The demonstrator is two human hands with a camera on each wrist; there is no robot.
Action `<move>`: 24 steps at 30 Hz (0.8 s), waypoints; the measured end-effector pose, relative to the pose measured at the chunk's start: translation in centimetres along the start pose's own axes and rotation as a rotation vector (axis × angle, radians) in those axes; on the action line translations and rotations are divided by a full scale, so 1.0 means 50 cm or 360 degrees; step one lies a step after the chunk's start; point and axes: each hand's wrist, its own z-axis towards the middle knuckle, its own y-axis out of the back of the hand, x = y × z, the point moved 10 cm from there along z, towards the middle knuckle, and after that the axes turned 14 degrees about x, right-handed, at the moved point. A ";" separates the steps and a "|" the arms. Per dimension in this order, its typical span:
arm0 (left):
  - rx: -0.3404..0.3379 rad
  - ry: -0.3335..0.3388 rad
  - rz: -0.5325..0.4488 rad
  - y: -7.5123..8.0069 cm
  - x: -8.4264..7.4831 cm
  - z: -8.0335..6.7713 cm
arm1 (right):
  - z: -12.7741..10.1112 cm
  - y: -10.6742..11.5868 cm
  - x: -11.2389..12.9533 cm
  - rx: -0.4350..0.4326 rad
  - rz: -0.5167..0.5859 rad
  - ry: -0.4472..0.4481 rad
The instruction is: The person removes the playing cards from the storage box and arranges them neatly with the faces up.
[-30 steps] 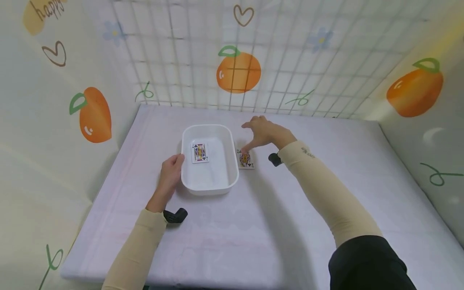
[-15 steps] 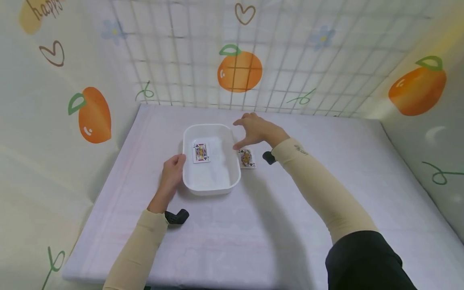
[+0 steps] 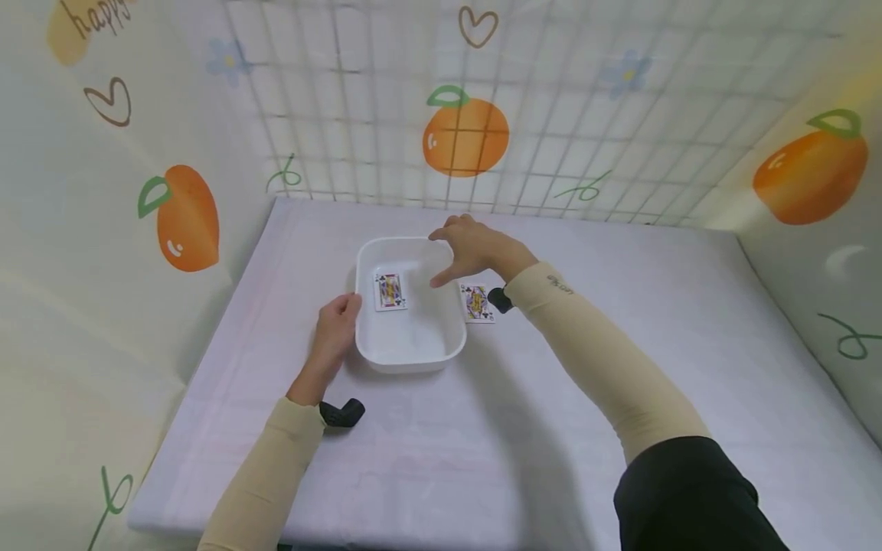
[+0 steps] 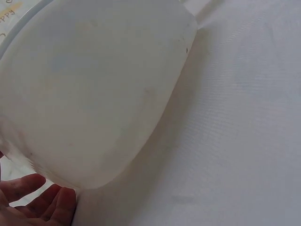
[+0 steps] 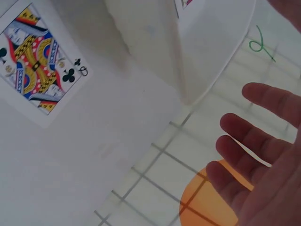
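A white plastic tub (image 3: 412, 337) stands on the table, with a face-up playing card (image 3: 390, 292) lying inside it. My left hand (image 3: 336, 329) holds the tub at its left rim; in the left wrist view its fingers (image 4: 63, 205) show beside the tub's outer wall (image 4: 99, 94). Over the tub's right rim, my right hand (image 3: 475, 249) hovers with thumb and fingers spread, holding nothing. A queen of clubs (image 3: 477, 304) lies face up on the table just right of the tub, also seen as a queen card (image 5: 35, 66) in the right wrist view.
White cloth covers the table (image 3: 427, 444). A wire grid (image 3: 551, 138) behind a printed sheet stands along the back edge. Printed side sheets rise at the left and right. Black wrist cameras (image 3: 342, 413) hang beneath both forearms.
My right hand has moved left, from above the queen of clubs to over the tub's right side. My left hand keeps its hold on the rim. Both cards stay where they lie.
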 end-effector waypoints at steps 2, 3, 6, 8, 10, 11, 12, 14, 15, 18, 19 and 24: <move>0.0001 -0.0005 0.0006 -0.001 0.001 0.003 | 0.007 0.000 0.006 0.0003 -0.0006 0.0007; 0.0004 -0.0010 0.0010 -0.001 0.002 0.005 | 0.010 0.000 0.007 0.0003 -0.0002 0.0005; 0.0010 -0.0019 0.0017 -0.003 0.003 0.008 | 0.019 -0.003 0.011 0.0011 0.0014 -0.0008; 0.0017 -0.0026 0.0018 -0.005 0.002 0.008 | 0.026 -0.005 0.016 0.0011 0.0019 -0.0004; 0.0015 -0.0035 0.0020 -0.003 0.001 0.008 | 0.034 -0.008 0.027 0.0012 0.0016 0.0015; 0.0013 -0.0040 0.0021 -0.002 0.000 0.007 | 0.038 -0.009 0.034 0.0012 0.0015 0.0030; 0.0007 -0.0042 0.0022 0.000 0.000 0.006 | 0.043 -0.010 0.041 0.0013 0.0019 0.0043; -0.0003 -0.0052 0.0024 0.005 -0.001 0.005 | 0.053 -0.012 0.056 0.0010 0.0017 0.0075; -0.0006 -0.0052 0.0022 0.007 -0.001 0.005 | 0.058 -0.013 0.063 0.0012 0.0010 0.0085; -0.0004 -0.0053 0.0015 0.009 -0.001 0.005 | 0.071 -0.015 0.080 0.0015 0.0005 0.0109; -0.0001 -0.0052 0.0017 0.009 0.000 0.005 | 0.075 -0.016 0.085 0.0017 -0.0005 0.0116; -0.0005 -0.0045 0.0028 0.008 0.001 0.008 | 0.091 -0.026 0.108 0.0048 -0.0012 0.0162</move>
